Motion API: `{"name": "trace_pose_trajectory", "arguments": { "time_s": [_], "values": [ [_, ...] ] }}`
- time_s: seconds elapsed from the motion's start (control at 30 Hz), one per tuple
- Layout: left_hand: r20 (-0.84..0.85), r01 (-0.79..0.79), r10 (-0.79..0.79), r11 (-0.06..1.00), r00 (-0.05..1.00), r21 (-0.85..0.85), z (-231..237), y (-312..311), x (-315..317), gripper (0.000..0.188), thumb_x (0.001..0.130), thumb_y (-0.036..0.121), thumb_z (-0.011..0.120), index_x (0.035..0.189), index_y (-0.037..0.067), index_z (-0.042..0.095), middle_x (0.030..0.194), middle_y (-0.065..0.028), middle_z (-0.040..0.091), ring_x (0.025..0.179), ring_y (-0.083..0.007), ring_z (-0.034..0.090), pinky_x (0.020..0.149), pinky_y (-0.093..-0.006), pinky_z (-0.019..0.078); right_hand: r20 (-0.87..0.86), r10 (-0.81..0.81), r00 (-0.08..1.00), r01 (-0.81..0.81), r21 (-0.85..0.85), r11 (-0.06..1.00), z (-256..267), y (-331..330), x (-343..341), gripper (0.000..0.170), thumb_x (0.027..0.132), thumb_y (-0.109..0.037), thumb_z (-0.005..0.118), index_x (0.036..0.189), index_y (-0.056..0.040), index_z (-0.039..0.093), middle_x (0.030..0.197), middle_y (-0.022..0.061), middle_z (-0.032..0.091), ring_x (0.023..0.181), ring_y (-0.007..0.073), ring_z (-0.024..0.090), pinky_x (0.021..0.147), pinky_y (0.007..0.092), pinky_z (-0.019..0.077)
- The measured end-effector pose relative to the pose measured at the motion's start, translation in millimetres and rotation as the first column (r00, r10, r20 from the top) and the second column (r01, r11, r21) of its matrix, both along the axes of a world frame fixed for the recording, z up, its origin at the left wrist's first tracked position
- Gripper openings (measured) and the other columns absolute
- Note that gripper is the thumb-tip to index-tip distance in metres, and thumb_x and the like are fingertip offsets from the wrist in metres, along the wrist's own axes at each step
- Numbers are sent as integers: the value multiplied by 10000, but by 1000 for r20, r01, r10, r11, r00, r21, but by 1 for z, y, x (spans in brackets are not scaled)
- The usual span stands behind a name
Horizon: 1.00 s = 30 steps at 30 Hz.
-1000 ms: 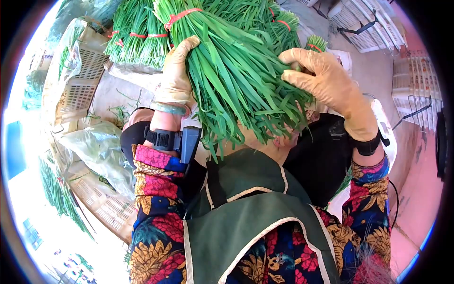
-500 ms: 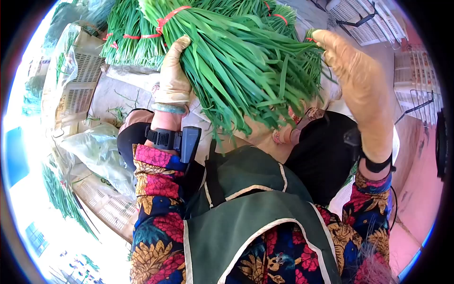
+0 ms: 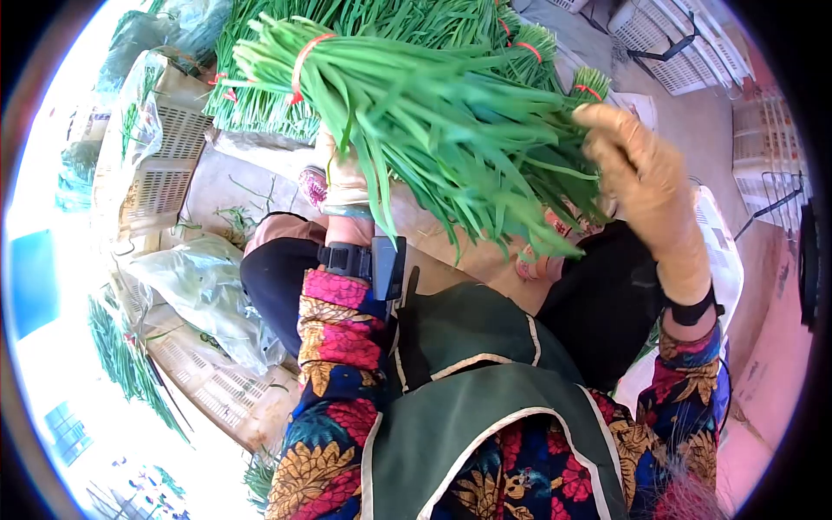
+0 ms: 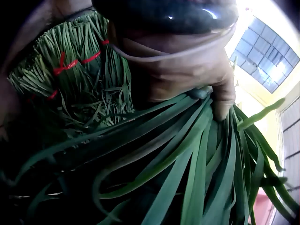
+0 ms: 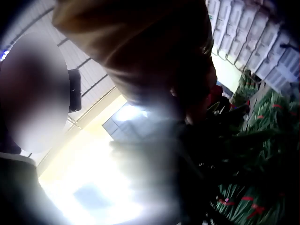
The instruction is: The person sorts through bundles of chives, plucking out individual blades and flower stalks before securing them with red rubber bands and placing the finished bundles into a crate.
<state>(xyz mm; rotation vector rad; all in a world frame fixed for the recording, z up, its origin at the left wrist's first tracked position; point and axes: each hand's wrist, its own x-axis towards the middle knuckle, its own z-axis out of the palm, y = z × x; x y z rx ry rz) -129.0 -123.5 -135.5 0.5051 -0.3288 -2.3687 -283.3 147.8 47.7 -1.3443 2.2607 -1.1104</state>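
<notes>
A large bunch of garlic chives, tied near its cut ends with a red band, lies slanted across the head view, its leaf tips fanned to the right. My gloved left hand holds it from below, mostly hidden by leaves. In the left wrist view, thumb and fingers of that hand curl round the leaves. My gloved right hand is beside the leaf tips, blurred, with its fingers loosely bent and no leaves seen in its grasp. Dark and smeared, the right wrist view shows little of its fingers.
More tied chive bunches are piled beyond the held one. Plastic crates stand at the left with a clear plastic bag. Other white crates stack at the upper right. A green apron covers the lap.
The held bunch has swung flatter, its leaves now hiding most of the left hand. My right hand moved out past the leaf tips, then came lower beside them.
</notes>
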Motion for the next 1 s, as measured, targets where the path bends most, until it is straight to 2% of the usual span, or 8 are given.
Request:
{"name": "trace_pose_trajectory", "arguments": {
  "time_s": [0.1,0.2,0.3,0.4,0.43,0.63,0.77,1.0],
  "values": [
    [-211,87,-100,994,972,-68,-42,-11,4,378,886,235,660,1206,37,628,1167,-114,686,1052,-267,665,956,-438,542,-318,117,941,-129,-17,992,33,-7,-8,249,957,-1,582,1193,-45,649,931,67,706,735,109,623,638,241,484],
    [-318,197,-231,971,919,-135,-31,-5,11,370,851,145,682,1189,5,627,1166,-125,691,1069,-268,666,966,-439,543,-692,265,671,-267,108,958,77,-17,-4,223,927,2,607,1137,-41,669,1006,104,720,818,197,681,698,300,521],
    [-231,79,-121,980,966,-182,-3,9,1,696,772,107,806,1384,-19,500,1294,-141,635,1156,-267,636,1020,-456,526,-706,278,651,-289,109,951,84,-18,6,198,913,-9,625,1103,-29,677,1035,114,720,832,243,687,716,330,528],
    [-327,171,-259,947,909,-273,14,5,-8,877,764,129,839,1491,2,366,1356,-146,592,1184,-269,619,1042,-458,518,-715,310,626,-281,163,946,80,-13,9,193,910,-11,634,1098,-15,676,1029,125,715,827,243,684,706,325,524],
    [-366,148,-228,961,902,-233,27,12,-9,966,771,156,846,1541,34,275,1376,-151,573,1193,-274,611,1047,-453,517,-684,317,657,-282,167,945,81,-10,12,197,909,-8,637,1103,-11,674,1025,129,714,827,236,684,704,318,522],
    [-356,151,-260,940,898,-306,-18,0,12,658,884,251,731,1439,40,447,1345,-152,595,1180,-302,608,1021,-467,521,-504,86,860,-112,-22,993,42,13,17,250,915,42,616,1160,7,654,1010,120,705,820,142,657,730,268,513],
    [-339,149,-244,947,909,-283,-22,3,15,642,886,245,725,1430,39,453,1339,-151,596,1174,-302,609,1017,-464,520,-62,66,996,-70,-68,995,24,16,22,313,888,78,565,1179,3,649,1005,93,722,856,158,692,782,281,552],
    [-313,153,-241,948,919,-280,-19,3,17,614,890,234,715,1415,37,464,1327,-150,600,1164,-302,609,1008,-460,519,394,196,898,-202,-25,979,-2,16,19,391,913,46,516,1281,-40,613,1020,85,678,816,115,657,724,254,521]
  ]
}}
